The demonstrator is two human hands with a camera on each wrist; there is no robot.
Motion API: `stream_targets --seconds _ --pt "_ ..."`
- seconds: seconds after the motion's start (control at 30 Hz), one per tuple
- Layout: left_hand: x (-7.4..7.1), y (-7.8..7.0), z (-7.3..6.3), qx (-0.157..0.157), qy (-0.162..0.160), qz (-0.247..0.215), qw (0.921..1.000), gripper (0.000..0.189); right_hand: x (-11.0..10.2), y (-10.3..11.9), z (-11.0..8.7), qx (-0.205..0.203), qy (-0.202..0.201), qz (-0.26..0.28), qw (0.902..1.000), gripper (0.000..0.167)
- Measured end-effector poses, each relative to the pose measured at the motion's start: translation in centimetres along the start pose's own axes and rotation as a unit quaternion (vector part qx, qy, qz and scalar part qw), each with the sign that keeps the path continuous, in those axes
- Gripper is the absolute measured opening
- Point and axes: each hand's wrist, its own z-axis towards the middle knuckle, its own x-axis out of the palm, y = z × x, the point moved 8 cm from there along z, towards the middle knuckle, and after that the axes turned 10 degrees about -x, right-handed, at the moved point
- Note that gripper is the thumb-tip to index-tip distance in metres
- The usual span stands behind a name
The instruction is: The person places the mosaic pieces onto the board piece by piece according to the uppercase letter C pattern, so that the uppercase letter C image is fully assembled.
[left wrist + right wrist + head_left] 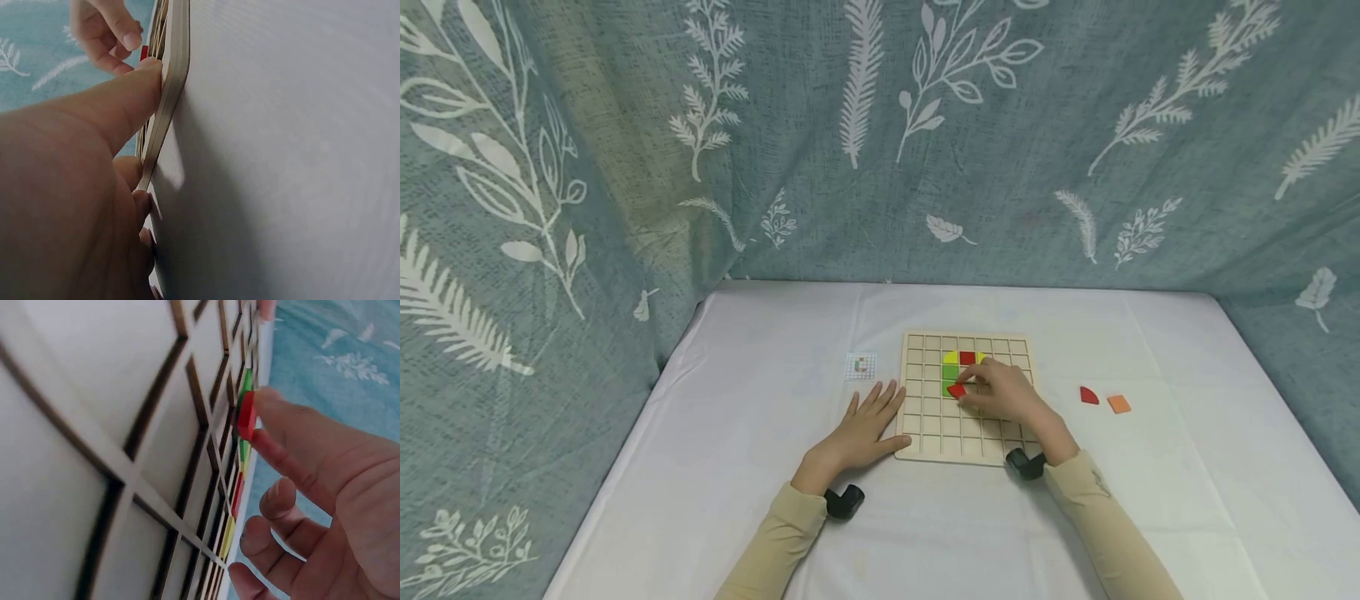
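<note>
A square wooden grid board (pixel 925 425) lies on the table. Between thumb and index finger, my right hand (pixel 1003 392) pinches a small red piece (pixel 248 415) close over the board, beside the lower green tile. In the head view, two green tiles (pixel 951 372), a red square tile (pixel 967 357) and a rounded yellow piece (pixel 951 357) sit in the grid. Another yellow piece (pixel 981 357) is partly hidden by the right hand. My left hand (pixel 861 433) lies spread at the board's left edge, its thumb touching the rim in the left wrist view.
To the right of the board, a red quarter-round piece (pixel 1088 396) and an orange square tile (pixel 1118 404) lie on the white tablecloth (pixel 1150 500). A small pattern card (pixel 861 366) lies at the board's upper left. Patterned green-blue curtains (pixel 820 225) hang behind the table.
</note>
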Motion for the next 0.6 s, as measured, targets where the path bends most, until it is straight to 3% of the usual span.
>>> stream_targets --seconds 0.27,0.6 --pt "-0.14 -0.19 -0.18 -0.005 -0.002 -0.001 1.0 0.071 0.04 -0.44 -0.14 -0.026 -0.011 0.0 0.9996 0.016" --pt "-0.15 -0.25 -0.02 -0.003 -0.001 -0.001 1.0 0.071 0.03 0.0 -0.02 -0.028 -0.011 0.002 0.9996 0.016"
